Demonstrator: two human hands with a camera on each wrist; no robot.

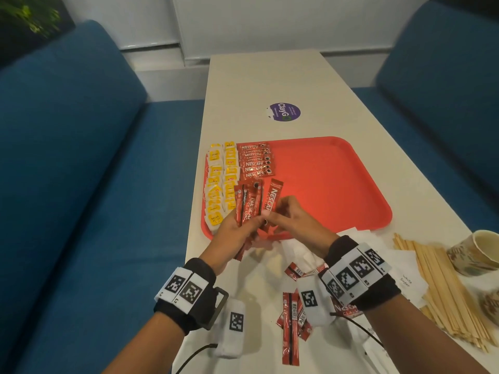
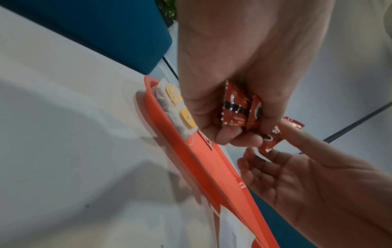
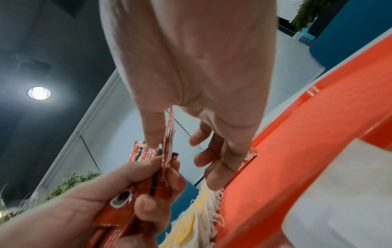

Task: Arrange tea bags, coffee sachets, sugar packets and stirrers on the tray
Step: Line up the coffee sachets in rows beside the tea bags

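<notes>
Loose coffee sachets [image 1: 291, 323] lying on table [image 1: 270, 85] between the wrists. Ahead, left hand [image 1: 237, 228] gripping a fan of sachets [image 1: 248, 203]; right hand [image 1: 291, 220] pinching single sachet [image 1: 273, 197] beside it, above red tray [image 1: 337, 179]. Beyond left hand, tea bags [image 1: 221, 182] and sachet row [image 1: 256, 161] on tray. Right of right wrist, stirrers [image 1: 442, 287].

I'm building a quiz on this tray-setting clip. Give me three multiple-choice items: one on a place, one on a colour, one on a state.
1. Where do the wooden stirrers lie?
A. On the tray
B. On the table, right of the tray
C. In the cup

2. What colour is the tray?
A. Red
B. Blue
C. White

3. What is the left hand doing?
A. Lying flat
B. Holding a bunch of coffee sachets
C. Gripping a stirrer

Key: 1 B, they lie beside the paper cup; 2 A, its bare floor shows red; 3 B, its fingers curl round them.
</notes>
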